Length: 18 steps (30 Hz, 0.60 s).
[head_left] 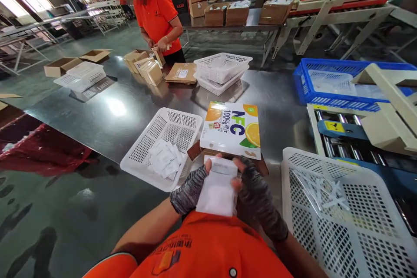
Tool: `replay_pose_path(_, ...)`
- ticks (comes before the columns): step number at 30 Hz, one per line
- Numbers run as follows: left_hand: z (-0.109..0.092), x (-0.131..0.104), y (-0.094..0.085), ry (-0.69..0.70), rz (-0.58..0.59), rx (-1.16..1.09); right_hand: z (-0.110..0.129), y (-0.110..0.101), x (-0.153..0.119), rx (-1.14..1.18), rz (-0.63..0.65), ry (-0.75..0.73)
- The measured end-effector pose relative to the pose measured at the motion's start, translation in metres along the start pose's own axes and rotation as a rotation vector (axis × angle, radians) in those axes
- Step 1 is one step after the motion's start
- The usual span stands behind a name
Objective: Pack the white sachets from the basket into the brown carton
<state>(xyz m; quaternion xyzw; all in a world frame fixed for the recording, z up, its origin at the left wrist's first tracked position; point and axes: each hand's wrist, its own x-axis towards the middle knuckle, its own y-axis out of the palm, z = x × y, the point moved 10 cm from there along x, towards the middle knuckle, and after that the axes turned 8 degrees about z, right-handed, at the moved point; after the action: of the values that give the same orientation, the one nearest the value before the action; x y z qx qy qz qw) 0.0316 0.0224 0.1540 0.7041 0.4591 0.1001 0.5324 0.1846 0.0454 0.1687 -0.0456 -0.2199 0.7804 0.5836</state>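
Close to my body, a white flat packet [215, 189] is held upright-tilted between both hands; I cannot tell whether it is one piece or a stack. My left hand [193, 184], in a grey fingerless glove, grips its left edge with the thumb on top. On the right edge, my right hand [252, 182], gloved the same way, has its fingers closed around the packet. Just beyond it lies a carton [231, 130] printed with oranges and "NFC". Left of the carton, a white perforated basket [143, 143] contains several small white packets [166, 159].
At right stands another white basket [381, 226] with white strips, beside a roller conveyor [342, 118] and blue crate [301, 82]. Stacked white baskets [223, 67], flat cardboard [180, 73] and small brown boxes [150, 71] occupy the table's far side. A co-worker [158, 17] in orange handles boxes there.
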Motion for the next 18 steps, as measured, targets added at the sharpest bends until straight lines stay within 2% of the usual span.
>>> replay_pose_path(1, -0.002, 0.001, 0.001, 0.013, -0.011, 0.026, -0.011, -0.004, -0.001, 0.134, -0.01, 0.117)
replay_pose_path(2, -0.005, 0.001, 0.002, 0.024, -0.021, 0.062, -0.019, 0.0, -0.003, 0.284, 0.034, 0.225)
replay_pose_path(5, -0.013, -0.004, -0.002, 0.07, -0.083, 0.223, -0.025, 0.033, -0.016, 0.722, 0.263, 0.491)
replay_pose_path(6, -0.017, -0.007, -0.005, 0.088, -0.118, 0.29, -0.025, 0.038, -0.019, 0.759, 0.293, 0.527)
replay_pose_path(7, -0.02, -0.01, -0.008, 0.101, -0.154, 0.361, -0.027, 0.035, -0.019, 0.715, 0.254, 0.529)
replay_pose_path(9, -0.025, -0.015, -0.013, 0.119, -0.209, 0.515, -0.03, 0.009, -0.013, 0.426, 0.046, 0.445)
replay_pose_path(10, -0.027, -0.016, -0.015, 0.135, -0.231, 0.596, -0.024, -0.008, -0.01, 0.212, -0.084, 0.344)
replay_pose_path(11, -0.03, -0.015, -0.016, 0.159, -0.25, 0.685, -0.01, -0.022, -0.008, -0.008, -0.202, 0.211)
replay_pose_path(12, -0.033, -0.014, -0.016, 0.186, -0.266, 0.783, 0.007, -0.026, -0.007, -0.206, -0.279, 0.063)
replay_pose_path(13, -0.034, -0.012, -0.015, 0.206, -0.279, 0.877, 0.024, -0.022, -0.005, -0.365, -0.301, -0.087)
replay_pose_path(15, -0.032, -0.006, -0.016, 0.217, -0.288, 1.022, 0.046, 0.005, 0.0, -0.57, -0.187, -0.297)
replay_pose_path(18, -0.026, -0.003, -0.025, 0.19, -0.284, 1.1, 0.044, 0.041, 0.011, -0.669, 0.055, -0.316)
